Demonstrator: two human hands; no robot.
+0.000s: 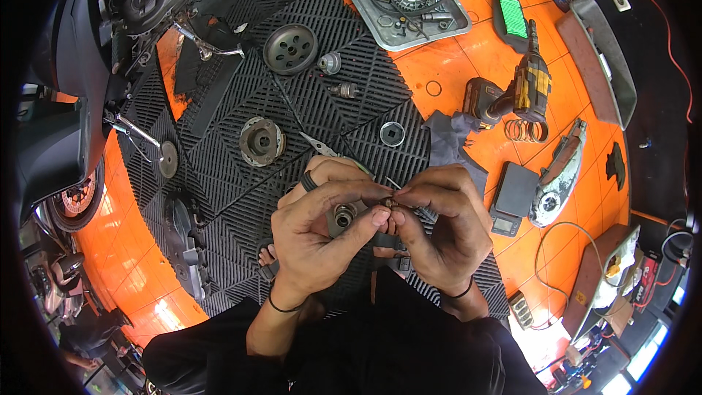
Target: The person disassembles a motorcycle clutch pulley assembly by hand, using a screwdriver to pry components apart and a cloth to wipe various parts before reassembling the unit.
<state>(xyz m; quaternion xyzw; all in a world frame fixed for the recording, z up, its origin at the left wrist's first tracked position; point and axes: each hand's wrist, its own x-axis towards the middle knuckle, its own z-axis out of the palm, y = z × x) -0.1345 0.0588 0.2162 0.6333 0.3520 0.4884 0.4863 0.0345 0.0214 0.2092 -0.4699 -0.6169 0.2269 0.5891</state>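
My left hand (322, 227) and my right hand (446, 227) meet in front of me, thumbs and fingertips pinched together on a small brownish metal part (390, 203). Fingers cover most of it, so its kind does not show. A round, hollow metal piece (344, 215) appears in the gap of my left hand; whether that hand touches it I cannot tell. Just beyond my left fingers, the metal jaws of a plier-like tool (319, 145) point away over the black ribbed mat (241, 190). A metal ring (392, 134) lies on the mat past my right hand.
On the mat sit a clutch assembly (262, 142), a clutch bell (290, 49) and small metal parts (330, 64). A parts tray (409, 40) stands far off. To the right are a cordless impact wrench (530, 84), a spring (526, 131) and a scale (512, 194). A scooter (58, 132) flanks the left.
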